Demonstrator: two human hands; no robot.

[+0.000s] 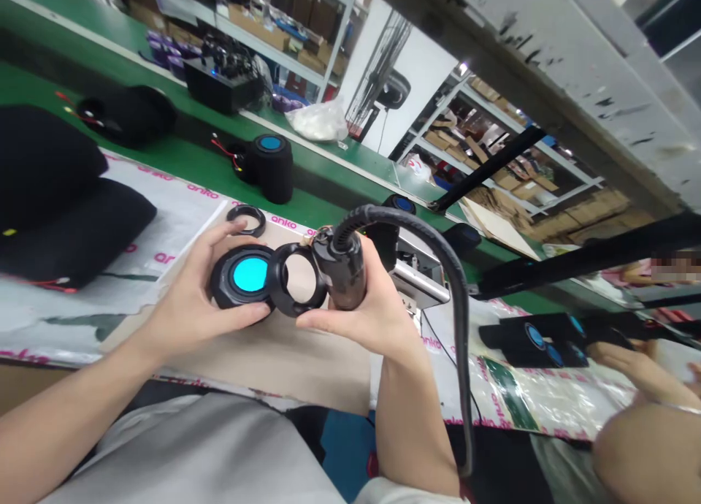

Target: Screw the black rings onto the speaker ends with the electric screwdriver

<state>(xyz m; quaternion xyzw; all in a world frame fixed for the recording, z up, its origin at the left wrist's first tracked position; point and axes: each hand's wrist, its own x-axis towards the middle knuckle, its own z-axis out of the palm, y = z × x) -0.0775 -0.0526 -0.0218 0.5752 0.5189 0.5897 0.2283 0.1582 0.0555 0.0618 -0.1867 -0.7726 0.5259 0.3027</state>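
Got the blue-centred disc [250,275] clamped in left fingers [249,316], black ring [279,297] and corded tool [345,277] in right fingers [323,321], above the beige board [296,365]. Seeing bare board toward the near desk [323,186] edge (tighter by the loose ring [259,226]). Reaching with forearms slanting inward.

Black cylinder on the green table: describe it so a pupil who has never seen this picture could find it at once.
Start at the long green table crossing the upper left. Find the crumpled white bag at its far edge; the black cylinder stands nearer and to the left. Its round blue top sets it apart from the black bundle farther left, which shows no blue.
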